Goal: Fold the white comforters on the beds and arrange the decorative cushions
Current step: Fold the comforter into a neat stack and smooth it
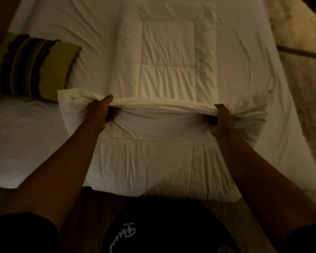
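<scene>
Fingers of both the left hand (100,114) and right hand (220,118) curl tight around the raised fold of the white comforter (168,73), lying mid-bed on the sheet (244,73), probably to carry it farther, the striped cushion (33,67) waiting far left.

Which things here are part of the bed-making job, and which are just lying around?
Part of the job:
white comforter, gripped along a fold by the left hand and right hand
decorative cushion, on the bed's left side

Just there:
white pillow
bed sheet
floor
</scene>
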Demonstrator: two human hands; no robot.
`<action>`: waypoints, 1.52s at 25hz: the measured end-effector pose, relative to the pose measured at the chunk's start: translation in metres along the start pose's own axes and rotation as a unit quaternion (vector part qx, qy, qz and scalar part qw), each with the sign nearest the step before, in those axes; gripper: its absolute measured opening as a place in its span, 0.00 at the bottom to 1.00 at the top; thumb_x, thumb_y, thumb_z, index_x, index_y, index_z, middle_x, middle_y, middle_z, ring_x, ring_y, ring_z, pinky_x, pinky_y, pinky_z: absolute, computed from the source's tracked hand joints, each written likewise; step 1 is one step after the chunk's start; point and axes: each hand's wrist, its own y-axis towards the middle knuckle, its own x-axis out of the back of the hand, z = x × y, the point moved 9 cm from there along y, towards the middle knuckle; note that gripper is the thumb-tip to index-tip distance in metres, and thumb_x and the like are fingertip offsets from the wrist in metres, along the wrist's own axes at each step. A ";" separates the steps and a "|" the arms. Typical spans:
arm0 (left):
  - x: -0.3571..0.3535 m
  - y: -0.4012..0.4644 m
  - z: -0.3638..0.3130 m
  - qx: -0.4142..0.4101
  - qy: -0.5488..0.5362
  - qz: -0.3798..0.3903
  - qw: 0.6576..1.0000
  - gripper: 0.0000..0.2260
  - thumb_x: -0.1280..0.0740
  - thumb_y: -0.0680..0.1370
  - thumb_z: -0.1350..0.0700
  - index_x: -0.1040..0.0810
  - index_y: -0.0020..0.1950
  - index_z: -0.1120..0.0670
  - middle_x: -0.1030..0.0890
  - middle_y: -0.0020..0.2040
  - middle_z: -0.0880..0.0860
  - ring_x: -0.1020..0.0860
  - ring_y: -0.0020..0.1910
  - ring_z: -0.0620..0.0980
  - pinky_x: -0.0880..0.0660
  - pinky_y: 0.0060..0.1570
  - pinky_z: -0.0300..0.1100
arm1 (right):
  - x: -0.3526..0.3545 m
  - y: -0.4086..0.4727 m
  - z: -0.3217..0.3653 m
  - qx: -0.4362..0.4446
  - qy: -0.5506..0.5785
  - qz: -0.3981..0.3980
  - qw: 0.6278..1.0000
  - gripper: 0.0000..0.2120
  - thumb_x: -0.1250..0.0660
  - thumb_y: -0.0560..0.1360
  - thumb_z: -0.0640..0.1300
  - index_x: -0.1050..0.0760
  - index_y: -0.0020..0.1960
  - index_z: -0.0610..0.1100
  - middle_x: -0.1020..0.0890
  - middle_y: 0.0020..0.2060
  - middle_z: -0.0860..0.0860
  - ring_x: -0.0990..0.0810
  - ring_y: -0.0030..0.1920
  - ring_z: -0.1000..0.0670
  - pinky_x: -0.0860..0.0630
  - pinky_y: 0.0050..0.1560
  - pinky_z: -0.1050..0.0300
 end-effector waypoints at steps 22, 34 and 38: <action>-0.159 0.228 0.127 -0.331 0.715 0.040 0.615 0.34 0.53 0.75 0.27 0.58 0.78 0.37 0.58 0.81 0.53 0.58 0.79 0.64 0.54 0.68 0.75 | -0.080 0.248 -0.096 0.393 -0.826 -0.016 0.404 0.29 0.53 0.80 0.64 0.53 0.79 0.58 0.52 0.80 0.47 0.56 0.79 0.40 0.54 0.74 0.31; -0.160 0.254 0.150 -0.361 0.689 0.003 0.629 0.33 0.53 0.77 0.29 0.58 0.79 0.38 0.56 0.81 0.55 0.56 0.79 0.65 0.54 0.69 0.73 | -0.085 0.276 -0.129 0.445 -0.801 -0.031 0.400 0.29 0.55 0.81 0.63 0.53 0.80 0.56 0.50 0.80 0.45 0.54 0.79 0.39 0.55 0.75 0.33; -0.143 0.225 0.140 -0.347 0.690 0.010 0.636 0.34 0.53 0.76 0.28 0.58 0.79 0.37 0.56 0.81 0.53 0.56 0.79 0.63 0.53 0.71 0.71 | -0.075 0.251 -0.118 0.431 -0.810 -0.009 0.398 0.29 0.54 0.81 0.62 0.53 0.79 0.56 0.50 0.80 0.46 0.54 0.79 0.40 0.55 0.75 0.33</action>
